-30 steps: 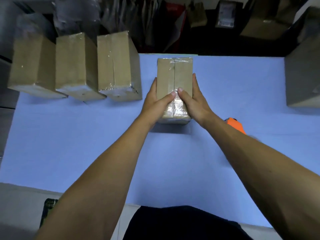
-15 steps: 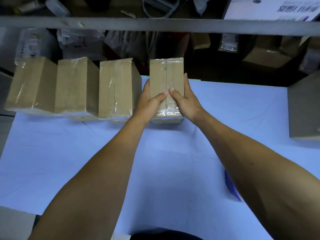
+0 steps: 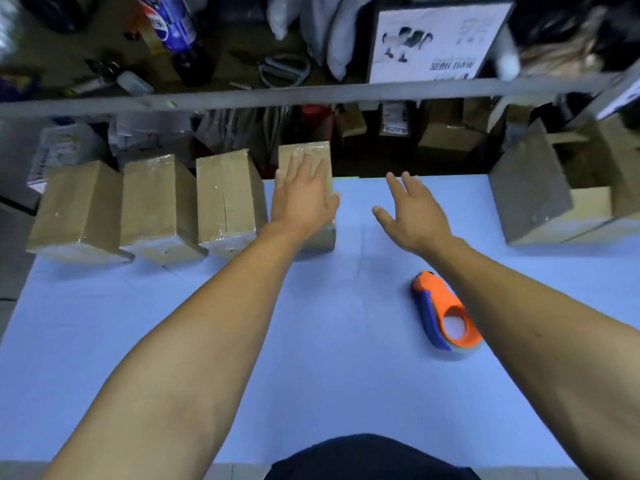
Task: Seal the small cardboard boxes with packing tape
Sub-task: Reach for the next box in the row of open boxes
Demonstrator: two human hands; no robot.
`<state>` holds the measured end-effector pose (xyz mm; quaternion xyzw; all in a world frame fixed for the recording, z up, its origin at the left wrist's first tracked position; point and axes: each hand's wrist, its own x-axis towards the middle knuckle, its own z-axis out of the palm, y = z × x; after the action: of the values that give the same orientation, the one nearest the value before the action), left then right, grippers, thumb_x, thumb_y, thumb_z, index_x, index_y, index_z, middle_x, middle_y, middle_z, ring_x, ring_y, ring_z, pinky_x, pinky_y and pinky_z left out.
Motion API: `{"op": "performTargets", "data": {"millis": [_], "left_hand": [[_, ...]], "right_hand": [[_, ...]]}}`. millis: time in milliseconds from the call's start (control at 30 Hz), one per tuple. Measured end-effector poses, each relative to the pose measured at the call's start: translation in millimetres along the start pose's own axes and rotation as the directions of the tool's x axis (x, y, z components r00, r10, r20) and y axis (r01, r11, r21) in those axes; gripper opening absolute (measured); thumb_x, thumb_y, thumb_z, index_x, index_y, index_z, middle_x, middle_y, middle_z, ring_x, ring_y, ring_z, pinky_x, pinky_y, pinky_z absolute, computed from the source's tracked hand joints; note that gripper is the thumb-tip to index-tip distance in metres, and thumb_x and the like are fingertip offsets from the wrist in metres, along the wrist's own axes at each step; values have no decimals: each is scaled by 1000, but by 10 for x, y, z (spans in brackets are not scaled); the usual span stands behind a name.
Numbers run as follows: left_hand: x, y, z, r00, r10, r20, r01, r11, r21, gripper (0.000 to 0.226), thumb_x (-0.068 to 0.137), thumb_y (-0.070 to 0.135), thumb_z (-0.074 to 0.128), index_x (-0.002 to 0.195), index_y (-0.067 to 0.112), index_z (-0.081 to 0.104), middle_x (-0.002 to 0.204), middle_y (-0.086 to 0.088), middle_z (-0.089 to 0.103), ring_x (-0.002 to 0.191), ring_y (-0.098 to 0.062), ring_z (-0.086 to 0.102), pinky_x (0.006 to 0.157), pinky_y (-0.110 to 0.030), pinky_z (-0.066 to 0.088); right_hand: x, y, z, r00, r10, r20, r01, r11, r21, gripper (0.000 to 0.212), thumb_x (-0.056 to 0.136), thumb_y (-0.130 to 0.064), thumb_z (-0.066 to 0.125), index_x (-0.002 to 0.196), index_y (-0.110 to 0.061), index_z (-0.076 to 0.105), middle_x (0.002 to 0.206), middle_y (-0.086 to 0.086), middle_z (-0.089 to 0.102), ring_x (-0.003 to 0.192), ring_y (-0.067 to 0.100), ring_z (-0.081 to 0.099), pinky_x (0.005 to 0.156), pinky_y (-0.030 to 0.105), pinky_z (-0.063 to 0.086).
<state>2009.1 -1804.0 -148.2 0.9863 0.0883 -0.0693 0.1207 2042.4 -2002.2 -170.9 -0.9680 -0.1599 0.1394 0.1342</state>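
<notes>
Four small taped cardboard boxes stand in a row at the far left of the blue table [image 3: 311,341]. The rightmost box [image 3: 304,154] lies under my left hand [image 3: 301,199], which rests flat on its top with fingers spread. Beside it stand three taped boxes [image 3: 227,195], [image 3: 152,202], [image 3: 74,209]. My right hand [image 3: 412,209] hovers open over the table to the right of that box, holding nothing. An orange and blue tape dispenser [image 3: 443,311] lies on the table beside my right forearm.
A larger open cardboard box [image 3: 533,192] stands at the far right of the table. Behind the table runs a grey shelf rail [image 3: 311,95] with bottles, bags and cartons on and under it. My dark clothing shows at the bottom edge.
Both hands let go of the rightmost box after pushing it into the row. My right hand moved off to the right. The view tilted up, and the tape dispenser is in sight again.
</notes>
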Motion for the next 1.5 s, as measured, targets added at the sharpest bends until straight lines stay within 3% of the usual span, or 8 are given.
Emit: {"op": "performTargets", "data": {"millis": [167,467,900,1300,1500], "left_hand": [[-274,455,7,980,199,25,-201,974,105,70,101,51,41,159,22,14,167,-9,5,154,-28,-3,121,-53,7],[-658,1430,84,915,401,36,-399,892,213,69,102,52,38,159,21,14,167,-10,6,154,-31,-1,121,-55,8],[-901,2883,616,921,371,118,-388,901,194,65,102,50,39,156,20,21,165,-11,12,153,-32,5,118,-57,13],[-339,3268,764,917,376,133,-394,906,158,64,103,47,39,158,21,17,167,-10,8,153,-32,3,119,-56,12],[52,3416,794,938,324,126,-337,936,105,66,103,46,40,158,17,18,166,-10,12,153,-31,10,118,-54,18]], "right_hand": [[-604,263,-251,995,27,-98,-45,981,-189,69,102,-46,43,159,-16,18,165,17,12,152,32,11,120,47,18],[-1404,969,-554,964,125,-235,-175,963,-207,69,103,-46,41,159,-17,15,166,13,8,153,31,7,120,50,16],[-1903,2432,-762,973,99,-210,-126,985,-118,63,101,-39,48,154,-15,26,161,16,23,150,35,19,114,50,33],[-1434,2828,-892,967,191,-170,-201,979,-44,70,102,-32,49,159,-13,12,165,12,12,152,31,12,113,44,34],[-1021,2966,-958,968,172,-185,-161,984,75,75,98,-20,53,157,-2,10,161,17,22,141,35,33,108,42,39]]}}
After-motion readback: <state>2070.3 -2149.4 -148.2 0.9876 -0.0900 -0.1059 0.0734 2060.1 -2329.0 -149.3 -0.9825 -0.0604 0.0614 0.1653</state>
